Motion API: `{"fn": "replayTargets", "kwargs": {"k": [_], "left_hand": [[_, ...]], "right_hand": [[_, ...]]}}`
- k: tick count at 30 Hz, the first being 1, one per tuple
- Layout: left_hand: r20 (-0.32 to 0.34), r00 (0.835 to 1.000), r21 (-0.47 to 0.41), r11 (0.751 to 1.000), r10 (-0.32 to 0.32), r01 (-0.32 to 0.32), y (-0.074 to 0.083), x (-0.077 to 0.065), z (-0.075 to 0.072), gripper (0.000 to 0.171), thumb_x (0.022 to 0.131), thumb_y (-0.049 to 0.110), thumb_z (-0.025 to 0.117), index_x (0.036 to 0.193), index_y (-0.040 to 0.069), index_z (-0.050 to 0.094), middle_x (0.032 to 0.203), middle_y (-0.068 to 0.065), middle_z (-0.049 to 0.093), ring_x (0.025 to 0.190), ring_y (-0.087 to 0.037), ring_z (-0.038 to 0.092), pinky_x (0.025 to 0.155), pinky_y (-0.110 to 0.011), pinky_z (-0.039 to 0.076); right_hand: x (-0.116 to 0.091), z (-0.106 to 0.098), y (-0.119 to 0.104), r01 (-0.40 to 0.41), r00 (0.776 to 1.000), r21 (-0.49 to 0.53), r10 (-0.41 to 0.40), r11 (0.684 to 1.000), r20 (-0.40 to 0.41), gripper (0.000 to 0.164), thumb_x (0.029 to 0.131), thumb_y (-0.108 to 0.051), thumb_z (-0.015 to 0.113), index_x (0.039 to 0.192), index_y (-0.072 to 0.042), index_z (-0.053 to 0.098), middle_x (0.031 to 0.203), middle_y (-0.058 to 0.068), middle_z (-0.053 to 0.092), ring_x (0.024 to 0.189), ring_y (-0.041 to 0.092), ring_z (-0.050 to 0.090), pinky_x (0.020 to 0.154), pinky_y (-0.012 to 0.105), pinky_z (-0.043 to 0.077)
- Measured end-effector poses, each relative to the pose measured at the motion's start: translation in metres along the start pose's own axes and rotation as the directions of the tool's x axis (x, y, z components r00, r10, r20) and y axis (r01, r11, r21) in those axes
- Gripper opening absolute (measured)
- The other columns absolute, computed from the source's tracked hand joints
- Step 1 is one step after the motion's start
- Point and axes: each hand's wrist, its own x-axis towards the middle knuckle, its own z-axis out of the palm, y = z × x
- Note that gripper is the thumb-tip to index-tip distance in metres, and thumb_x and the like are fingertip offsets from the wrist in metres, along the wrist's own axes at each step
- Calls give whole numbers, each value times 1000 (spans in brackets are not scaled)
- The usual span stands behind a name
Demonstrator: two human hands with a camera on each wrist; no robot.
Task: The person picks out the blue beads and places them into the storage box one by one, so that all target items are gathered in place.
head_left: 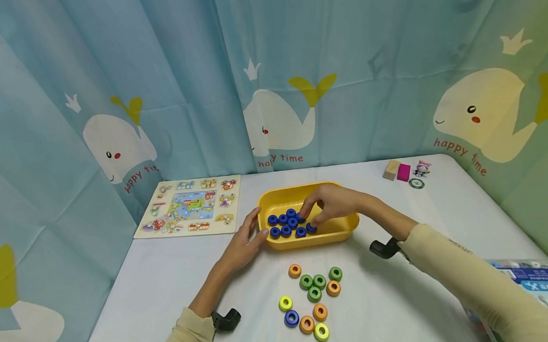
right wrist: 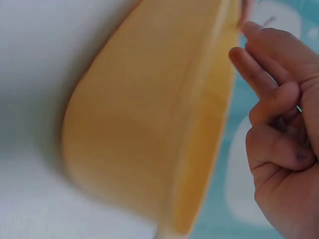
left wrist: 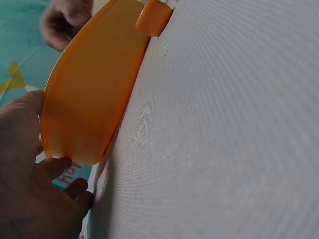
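A yellow tray (head_left: 347, 229) stands on the table with several blue ring beads (head_left: 286, 231) gathered in its left half. My left hand (head_left: 241, 247) holds the tray's left end; in the left wrist view the thumb and fingers lie on that end. Inside the tray, my right hand (head_left: 333, 204) reaches down, thumb and forefinger apart, their tips at two blue beads at the group's right side. From the right wrist view, the other fingers (right wrist: 274, 149) are bent, and the tray wall hides the beads.
In front of the tray lie loose green beads (head_left: 319, 280), orange beads (head_left: 320, 311), yellow beads (head_left: 321, 332) and one blue bead (head_left: 291, 318). A puzzle board (head_left: 230, 227) lies back left. Back right are a wooden block (head_left: 392, 170), a pink block (head_left: 404, 172) and a figurine (head_left: 421, 169).
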Motion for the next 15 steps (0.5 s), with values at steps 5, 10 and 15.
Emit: {"fn": "replayTargets", "kwargs": {"k": [5, 10, 15], "left_hand": [[4, 1000, -5, 1000, 7, -7, -1, -1, 0, 63, 94, 41, 52, 147, 33, 20, 149, 10, 24, 133, -13, 27, 108, -40, 22], [-1, 1000, -15, 1000, 19, -19, -1, 0, -1, 64, 93, 45, 52, 147, 31, 21, 149, 10, 24, 133, -11, 27, 109, -38, 22], [0, 1000, -16, 1000, 22, -22, -1, 1, -1, 65, 92, 47, 51, 148, 31, 21, 150, 9, 23, 133, -11, 26, 109, -35, 22]], "right_hand": [[-10, 17, -46, 172, 985, 21, -173, 985, 17, 22, 79, -25, 74, 100, -31, 70, 89, -20, 65, 58, 6, 48, 52, 21, 40], [-13, 52, -75, 309, 931, 121, -326, 943, 164, 26, 82, -25, 72, 107, -29, 68, 98, -20, 63, 62, 3, 48, 54, 19, 43], [-10, 83, -82, 414, 849, 180, -449, 893, 279, 30, 84, -17, 69, 112, -27, 66, 105, -22, 61, 66, 2, 49, 57, 14, 43]]}}
